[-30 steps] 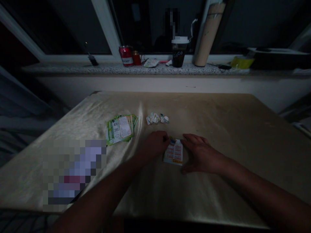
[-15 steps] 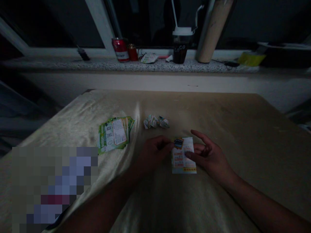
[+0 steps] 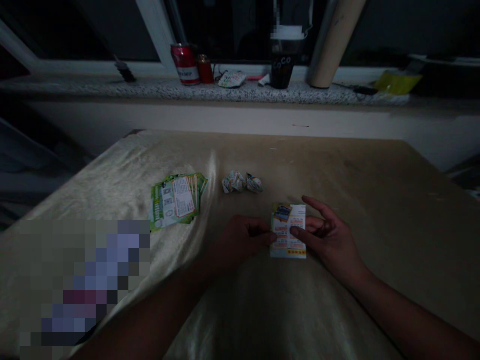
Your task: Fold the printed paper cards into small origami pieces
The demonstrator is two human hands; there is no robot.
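Note:
Between my two hands is a printed paper card, white with orange-edged text blocks and a dark picture at its upper left. My left hand grips the card's left edge between thumb and fingers. On the right edge, my right hand pinches it with the thumb on top, the index finger stretched out away from it. A fanned stack of green and white leaflets lies to the left of my hands. Beyond them sit crumpled paper balls.
A wrinkled beige cloth covers the table. On the stone windowsill behind stand a red can, a small red jar, a dark drink cup and a cardboard tube. A pixelated patch hides the lower left.
My left thumb and fingers have shifted from the card's upper left corner down along its left edge, uncovering more of the picture. The view has tilted slightly downward.

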